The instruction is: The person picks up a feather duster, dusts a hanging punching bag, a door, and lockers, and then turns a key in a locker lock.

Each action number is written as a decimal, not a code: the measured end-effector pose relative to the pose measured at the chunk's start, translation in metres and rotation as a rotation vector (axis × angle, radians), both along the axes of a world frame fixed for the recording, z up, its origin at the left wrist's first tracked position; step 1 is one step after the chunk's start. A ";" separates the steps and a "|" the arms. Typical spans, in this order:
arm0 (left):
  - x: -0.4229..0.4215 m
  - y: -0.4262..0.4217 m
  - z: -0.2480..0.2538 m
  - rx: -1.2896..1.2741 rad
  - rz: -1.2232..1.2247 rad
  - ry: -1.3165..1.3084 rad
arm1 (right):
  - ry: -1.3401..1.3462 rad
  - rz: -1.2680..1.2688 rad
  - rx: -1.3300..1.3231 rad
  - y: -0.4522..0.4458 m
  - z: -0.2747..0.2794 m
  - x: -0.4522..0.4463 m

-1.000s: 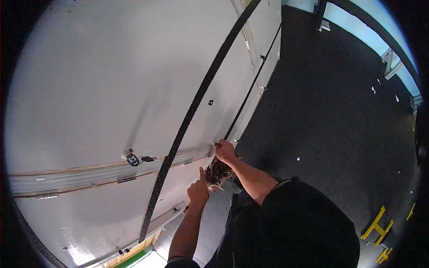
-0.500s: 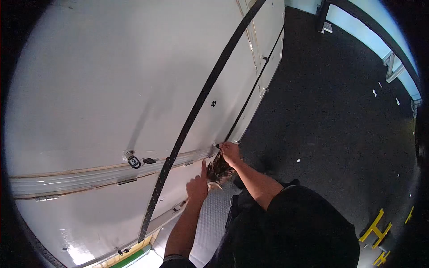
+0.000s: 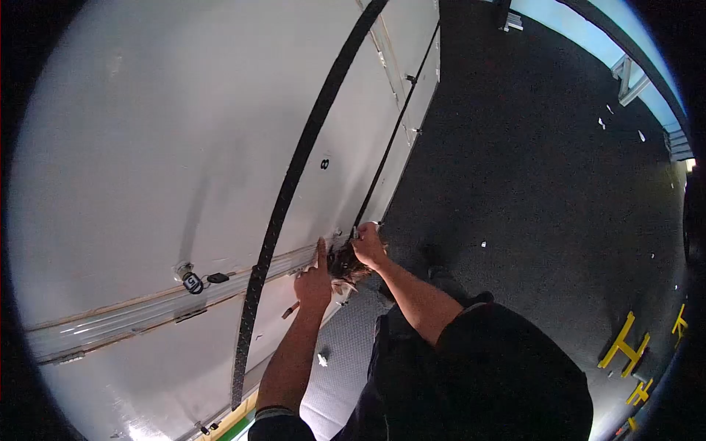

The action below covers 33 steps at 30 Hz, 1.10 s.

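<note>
A white panel wall point(image 3: 176, 147) with black straps fills the left side. My left hand point(image 3: 314, 285) rests by the clear strip on the wall, its index finger stretched out and the other fingers curled. To its right my right hand point(image 3: 368, 246) is closed in a pinch beside the thin black strap point(image 3: 388, 151); what it pinches is too small to name. Between and behind both hands hair point(image 3: 346, 259) shows. Left of my hands a black lock marked 5 point(image 3: 193, 283) hangs on the wall beside a small black piece point(image 3: 218, 278).
A wide black strap point(image 3: 294, 176) crosses the wall. Dark floor point(image 3: 507, 162) with small white scraps lies to the right. Yellow markings point(image 3: 625, 345) show at the lower right. A white scrap point(image 3: 322, 360) lies on textured flooring below my left forearm.
The view has shifted, so the wall and its straps appear further left. My right hand has come away from the wall fitting towards the thin strap. My left index finger still points up.
</note>
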<state>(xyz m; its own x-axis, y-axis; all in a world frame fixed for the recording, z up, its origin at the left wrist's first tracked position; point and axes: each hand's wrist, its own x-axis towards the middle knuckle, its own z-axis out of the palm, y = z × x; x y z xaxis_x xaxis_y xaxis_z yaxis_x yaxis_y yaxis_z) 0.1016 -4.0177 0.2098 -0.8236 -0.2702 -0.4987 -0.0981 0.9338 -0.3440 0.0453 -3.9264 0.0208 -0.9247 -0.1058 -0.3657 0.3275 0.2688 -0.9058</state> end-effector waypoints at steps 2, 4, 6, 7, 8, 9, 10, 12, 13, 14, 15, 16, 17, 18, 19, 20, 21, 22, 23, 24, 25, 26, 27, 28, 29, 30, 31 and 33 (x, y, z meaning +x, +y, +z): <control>0.002 -0.006 -0.002 0.008 -0.035 -0.005 | 0.126 0.305 -0.054 -0.004 -0.033 0.002; 0.000 -0.004 0.003 0.015 -0.025 -0.004 | 0.025 0.292 -0.128 0.005 -0.007 -0.001; 0.001 -0.003 0.003 0.026 -0.006 0.000 | -0.076 0.287 -0.196 0.014 0.017 -0.007; 0.002 -0.005 0.001 0.037 0.002 -0.006 | -0.062 0.361 -0.147 0.016 0.023 -0.011; 0.003 -0.007 -0.001 0.046 0.010 -0.012 | -0.048 0.435 -0.099 0.017 0.029 -0.014; 0.004 -0.008 -0.003 0.047 0.014 -0.014 | -0.050 0.439 -0.099 0.015 0.031 -0.015; 0.005 -0.009 -0.004 0.044 0.011 -0.016 | -0.063 0.434 -0.122 0.013 0.033 -0.015; 0.004 -0.009 -0.004 0.040 0.008 -0.019 | -0.076 0.428 -0.147 0.009 0.028 -0.014; 0.003 -0.007 -0.001 0.055 0.014 -0.015 | -0.081 0.442 -0.164 0.005 0.018 -0.014; 0.001 -0.005 0.001 0.070 0.021 -0.009 | -0.085 0.456 -0.181 0.002 0.008 -0.013; 0.001 -0.005 0.003 0.070 0.023 -0.009 | -0.085 0.458 -0.181 0.005 0.017 -0.015; 0.000 -0.004 0.004 0.084 0.048 -0.031 | -0.076 0.500 -0.107 0.011 0.033 -0.020; -0.002 -0.004 0.005 0.098 0.073 -0.051 | -0.064 0.541 -0.032 0.014 0.046 -0.025; -0.003 -0.002 0.007 0.099 0.073 -0.050 | -0.063 0.541 -0.032 0.013 0.044 -0.025; -0.003 -0.001 0.009 0.058 0.043 -0.047 | -0.027 0.547 0.006 0.013 0.043 -0.025; -0.003 0.001 0.010 0.018 0.012 -0.045 | 0.007 0.551 0.043 0.012 0.041 -0.025; 0.000 -0.002 0.006 0.019 0.009 -0.046 | 0.005 0.548 0.044 0.010 0.036 -0.024; 0.004 -0.007 0.000 0.044 -0.019 0.013 | 0.058 0.558 0.059 0.009 0.031 -0.024; 0.007 -0.010 -0.005 0.069 -0.046 0.071 | 0.110 0.569 0.074 0.007 0.027 -0.022; 0.006 -0.007 -0.001 0.069 -0.047 0.070 | 0.110 0.569 0.074 0.007 0.028 -0.022; 0.003 -0.004 0.004 0.055 -0.026 0.035 | 0.136 0.506 0.059 0.006 0.030 -0.022; 0.001 -0.002 0.007 0.042 -0.005 0.000 | 0.163 0.444 0.043 0.005 0.031 -0.022; 0.001 -0.001 0.007 0.040 -0.003 -0.001 | 0.163 0.446 0.042 0.006 0.035 -0.023; 0.001 -0.001 0.007 0.044 0.013 -0.004 | 0.027 0.432 -0.027 0.006 0.039 -0.025; 0.000 -0.001 0.007 0.049 0.028 -0.006 | -0.107 0.414 -0.096 0.007 0.043 -0.028; 0.000 -0.001 0.006 0.046 0.027 -0.004 | -0.104 0.413 -0.098 0.001 0.032 -0.029; 0.001 -0.001 0.006 0.038 0.015 0.009 | -0.116 0.365 -0.199 -0.009 0.012 -0.028; 0.004 0.001 0.006 0.026 0.000 0.014 | -0.134 0.312 -0.304 -0.020 0.001 -0.024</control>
<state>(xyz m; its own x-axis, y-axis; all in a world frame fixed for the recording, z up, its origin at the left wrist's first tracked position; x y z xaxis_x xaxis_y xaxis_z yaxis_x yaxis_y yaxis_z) 0.1053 -4.0171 0.2155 -0.8305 -0.2569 -0.4943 -0.1024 0.9426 -0.3178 0.0213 -3.9462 0.0219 -0.7781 -0.4931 -0.3891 0.3928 0.1015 -0.9140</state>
